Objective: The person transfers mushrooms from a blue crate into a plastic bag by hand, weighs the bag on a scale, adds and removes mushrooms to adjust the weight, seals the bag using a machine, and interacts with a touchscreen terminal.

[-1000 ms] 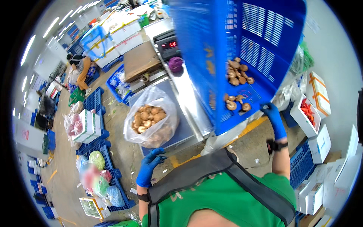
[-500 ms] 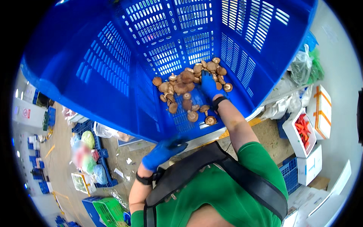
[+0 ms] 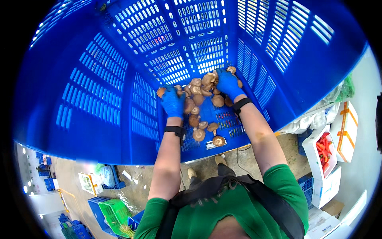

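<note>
Inside the big blue slotted crate (image 3: 145, 113), brown mushrooms (image 3: 217, 101) lie scattered and bunched toward the far end. My left hand (image 3: 172, 102), in a blue glove, is down at the left of the pile, fingers curled round mushrooms and partly hidden among them. My right hand (image 3: 228, 85), also gloved, reaches farther back at the pile's right, its fingers bent over mushrooms against the far right corner. Several loose mushrooms sit nearer the crate's front, below my hands.
To the right are a white foam box of red peppers (image 3: 323, 151), a taped foam box (image 3: 344, 131) and green plastic bags (image 3: 346, 87). At lower left are a green crate (image 3: 113, 215), a blue pallet with bags, and another foam box (image 3: 87, 183).
The crate has come to fill most of the view. My left hand has moved up from outside it onto the mushrooms; my right hand, earlier at the rim, is deep inside among them.
</note>
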The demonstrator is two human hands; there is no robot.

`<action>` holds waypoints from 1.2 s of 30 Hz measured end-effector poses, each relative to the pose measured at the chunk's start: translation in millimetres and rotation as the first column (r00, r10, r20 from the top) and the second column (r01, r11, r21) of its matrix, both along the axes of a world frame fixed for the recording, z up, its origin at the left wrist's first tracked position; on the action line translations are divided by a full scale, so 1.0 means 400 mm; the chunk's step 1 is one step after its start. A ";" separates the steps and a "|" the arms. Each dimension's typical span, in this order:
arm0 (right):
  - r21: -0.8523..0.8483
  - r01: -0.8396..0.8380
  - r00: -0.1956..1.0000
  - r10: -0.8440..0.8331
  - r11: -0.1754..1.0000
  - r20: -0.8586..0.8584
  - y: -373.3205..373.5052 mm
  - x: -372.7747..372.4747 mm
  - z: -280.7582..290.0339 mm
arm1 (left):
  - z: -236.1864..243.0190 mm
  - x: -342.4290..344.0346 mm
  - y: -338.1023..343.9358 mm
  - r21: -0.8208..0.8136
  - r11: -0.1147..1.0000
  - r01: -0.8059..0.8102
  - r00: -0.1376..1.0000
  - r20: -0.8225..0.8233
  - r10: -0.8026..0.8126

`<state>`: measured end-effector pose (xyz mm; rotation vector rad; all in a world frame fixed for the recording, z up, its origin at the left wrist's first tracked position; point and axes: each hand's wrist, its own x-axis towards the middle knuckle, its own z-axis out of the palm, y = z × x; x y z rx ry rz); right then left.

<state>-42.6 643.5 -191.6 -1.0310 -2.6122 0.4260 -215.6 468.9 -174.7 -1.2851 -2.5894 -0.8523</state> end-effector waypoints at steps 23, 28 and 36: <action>0.452 -0.169 0.985 0.170 0.876 0.038 -0.149 -0.164 -0.192 | -0.201 0.002 0.140 -0.071 0.964 0.257 0.947 0.219 -0.236; 0.243 -0.195 0.981 0.185 0.950 0.060 -0.079 -0.177 -0.177 | -0.115 0.039 0.092 0.482 0.866 -0.134 0.820 0.545 -0.176; 0.218 -0.090 0.974 0.039 0.972 0.225 -0.144 -0.203 -0.127 | 0.003 0.117 -0.211 0.479 0.644 -0.596 -0.264 0.640 -0.721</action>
